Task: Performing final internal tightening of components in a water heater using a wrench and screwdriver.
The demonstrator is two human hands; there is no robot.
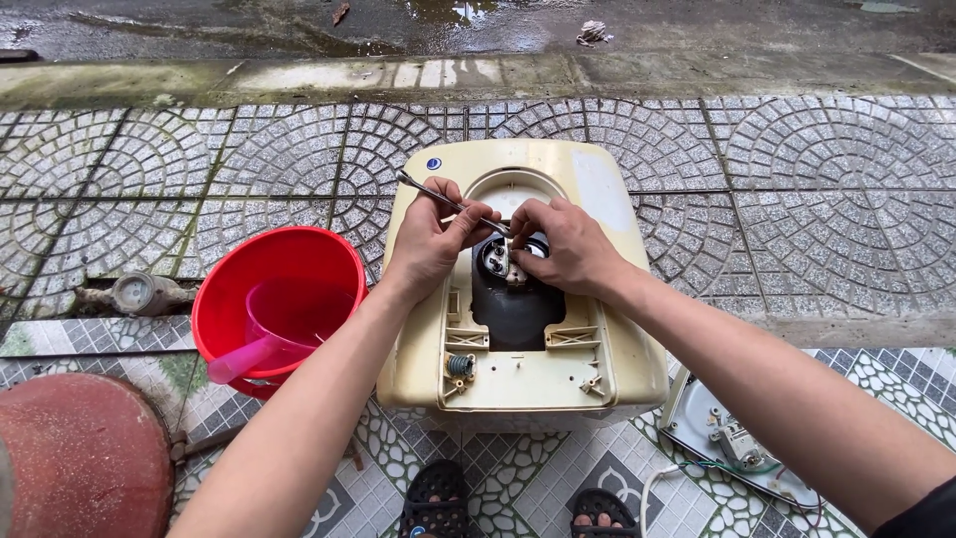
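I saw patterned paving tiles (797,179) running across the whole ground, wet along the concrete edge at the top. On them lay the cream-coloured appliance casing (617,349), flat with its open back facing up and a dark round opening (510,299) in the middle. To its left stood a red bucket (224,299) with a pink scoop (279,329) leaning inside. A reddish round lid (80,458) sat at the lower left corner, and a detached grey panel (697,408) with wires lay at the lower right, just beside the casing. 2 black sandals (438,498) showed at the bottom edge.

Both hands met over the dark opening. My left hand (428,244) was closed around a slim metal wrench (428,191), its handle angling up to the left and its working end dipping towards the fitting (503,261) inside the opening. My right hand (568,244) was curled, fingertips pinching at the same spot, touching the tool's tip; I could not tell exactly what it gripped.
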